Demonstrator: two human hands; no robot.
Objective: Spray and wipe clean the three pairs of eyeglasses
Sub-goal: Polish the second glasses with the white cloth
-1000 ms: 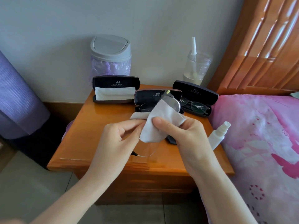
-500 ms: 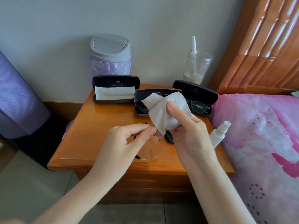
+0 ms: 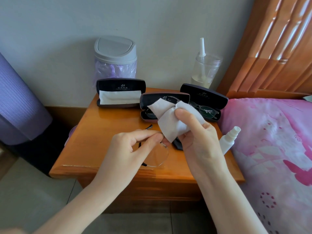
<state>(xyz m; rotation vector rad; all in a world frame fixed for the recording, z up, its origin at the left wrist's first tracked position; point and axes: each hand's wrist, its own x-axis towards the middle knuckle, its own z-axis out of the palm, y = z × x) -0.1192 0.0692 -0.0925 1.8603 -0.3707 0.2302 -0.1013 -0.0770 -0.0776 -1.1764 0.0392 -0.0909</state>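
Note:
My left hand [image 3: 130,149] pinches a pair of thin-rimmed eyeglasses [image 3: 156,155] at the bridge, one clear lens hanging below my fingers above the nightstand's front. My right hand [image 3: 197,141] grips a white cleaning cloth [image 3: 170,122] folded over the other lens, which is hidden. A second pair of glasses [image 3: 206,111] lies in the open right-hand case [image 3: 204,97]. The open middle case [image 3: 163,98] holds a dark pair, mostly hidden by the cloth. A white spray bottle [image 3: 228,141] lies at the nightstand's right edge.
The orange wooden nightstand [image 3: 101,132] carries a third open case [image 3: 120,85] with a white cloth inside, at the back left. Behind stand a grey-lidded bin [image 3: 115,53] and a clear cup with a straw [image 3: 205,70]. A pink bed [image 3: 273,141] lies to the right.
My right hand has lifted the cloth up and back, baring the near lens that it covered a second ago. My left hand has shifted its pinch toward the bridge.

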